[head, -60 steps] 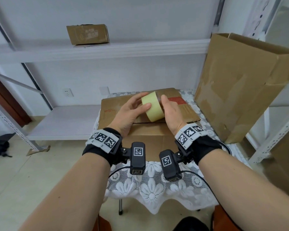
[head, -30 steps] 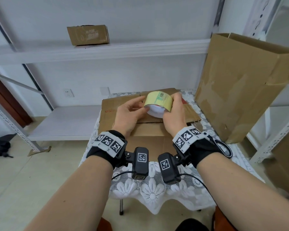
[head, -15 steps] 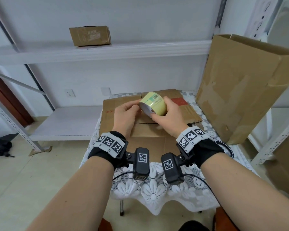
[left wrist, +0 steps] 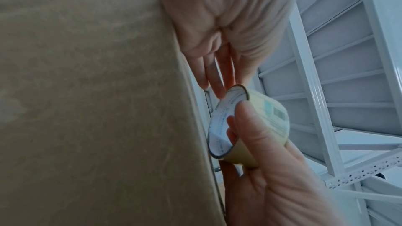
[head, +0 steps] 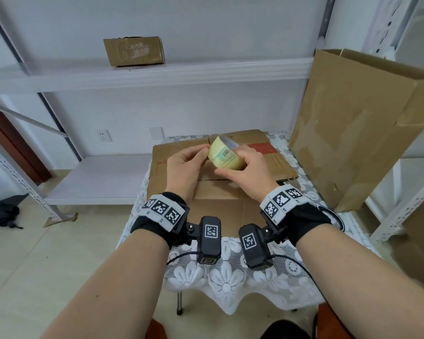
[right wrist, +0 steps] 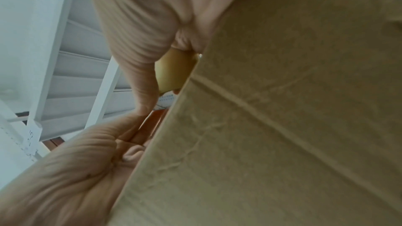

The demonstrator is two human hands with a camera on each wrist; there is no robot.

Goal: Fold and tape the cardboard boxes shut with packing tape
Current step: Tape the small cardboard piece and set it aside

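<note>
A yellow tape roll (head: 227, 156) with a barcode label is held a little above a flattened cardboard box (head: 220, 206) on the small table. My right hand (head: 242, 167) grips the roll from the right, thumb along its near side. My left hand (head: 201, 154) reaches in from the left, fingertips touching the roll's left rim. In the left wrist view its fingers (left wrist: 218, 90) lie fairly straight against the rim of the tape roll (left wrist: 261, 118), and the thumb of my right hand (left wrist: 261, 169) lies over the roll. The right wrist view shows only a sliver of the roll (right wrist: 174, 71) beside cardboard (right wrist: 282, 126).
A tall open cardboard box (head: 352, 130) stands at the table's right. A small box (head: 134, 51) sits on the white upper shelf (head: 206, 74). A lace cloth (head: 230, 277) covers the table. A black looped handle (head: 333, 216) lies behind my right wrist. A lower shelf (head: 103, 177) is at left.
The roll has been turned in my hands, from its open side facing me to its labelled band facing up. My right hand has come further round it.
</note>
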